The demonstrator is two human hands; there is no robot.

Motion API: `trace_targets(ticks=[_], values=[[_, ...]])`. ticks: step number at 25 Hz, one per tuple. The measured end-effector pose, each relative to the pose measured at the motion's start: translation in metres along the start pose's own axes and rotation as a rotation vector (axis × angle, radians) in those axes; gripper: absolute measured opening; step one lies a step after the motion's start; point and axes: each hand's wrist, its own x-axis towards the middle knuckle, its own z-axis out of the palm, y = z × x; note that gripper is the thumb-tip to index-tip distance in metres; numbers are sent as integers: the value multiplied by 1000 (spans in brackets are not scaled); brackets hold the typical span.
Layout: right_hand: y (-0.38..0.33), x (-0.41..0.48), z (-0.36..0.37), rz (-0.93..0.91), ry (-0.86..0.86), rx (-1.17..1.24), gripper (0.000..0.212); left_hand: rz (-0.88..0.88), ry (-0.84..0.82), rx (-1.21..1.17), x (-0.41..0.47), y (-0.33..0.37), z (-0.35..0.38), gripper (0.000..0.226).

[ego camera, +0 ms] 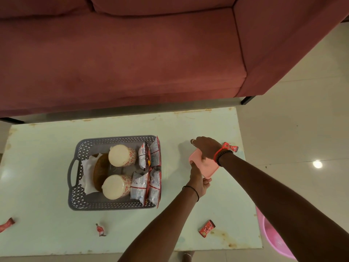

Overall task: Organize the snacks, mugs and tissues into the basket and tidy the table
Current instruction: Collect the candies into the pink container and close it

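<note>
Litter along the near edge of the table (47,148): red wrapper (7,224) far left, another (100,230) left of centre, a third (206,228) right. Grey basket (113,205), mid-table, holds tissues (87,173) at left, two floral mugs (121,155) centre, snack packets (149,156) upright along its right wall. Just right, left hand (198,183) clamps the near corner of a flat pink item (196,157); right hand (205,148) covers its far end, grip not discernible.
</note>
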Motion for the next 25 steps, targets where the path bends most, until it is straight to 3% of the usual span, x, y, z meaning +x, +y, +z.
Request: trace_targets(ticks=[4, 8, 10, 14, 19, 25], values=[[1, -16, -2, 44, 28, 88, 52, -7, 13, -2, -6, 0, -3, 55], [-3, -47, -9, -19, 112, 32, 68, 2, -44, -15, -11, -4, -8, 66], [-7, -60, -15, -10, 187, 37, 56, -8, -40, -7, -18, -4, -12, 69], [-13, -90, -22, 19, 189, 250, 12, -5, 10, 54, -28, -15, -28, 73], [-35, -136, -6, 16, 191, 505, 8, 135, 115, 256, -43, -36, -61, 64], [-87, -158, 70, -48, 298, 270, 6, 276, 259, 333, -52, -80, -120, 54]])
